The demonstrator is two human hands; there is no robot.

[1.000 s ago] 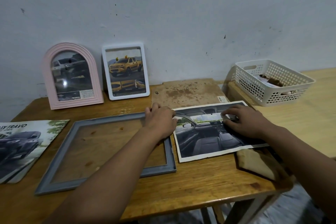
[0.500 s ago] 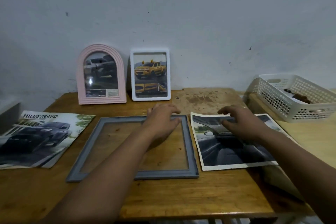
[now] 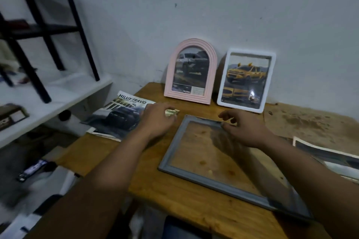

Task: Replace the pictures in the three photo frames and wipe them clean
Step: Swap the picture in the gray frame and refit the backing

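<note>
A grey frame (image 3: 229,163) is shown lying flat on the wooden table (image 3: 194,209), its opening bare so that the tabletop is seen through it. The right hand (image 3: 244,130) is placed over the frame's far edge, with thumb and fingertips pinched on that rail. The left hand (image 3: 157,120) is held just left of the frame's far corner, fingers curled around a small yellowish crumpled scrap (image 3: 172,112) (what the scrap is cannot be told).

Against the wall (image 3: 213,15) two further frames are propped upright, side by side — a pink arched frame (image 3: 191,72) containing a dark vehicle picture, and a white rectangular frame (image 3: 246,80) containing a yellow truck picture.

A brochure (image 3: 120,116) headed "HILUX TRAVO" is laid at the table's left edge, partly covered by the left hand. A loose car-interior print (image 3: 328,154) is seen at the right margin of the table, cut off by the picture's edge. Behind it lies a brown stained board (image 3: 310,122).

To the left — off the table — a black rack (image 3: 44,31) is stood on a white shelf (image 3: 48,95).
</note>
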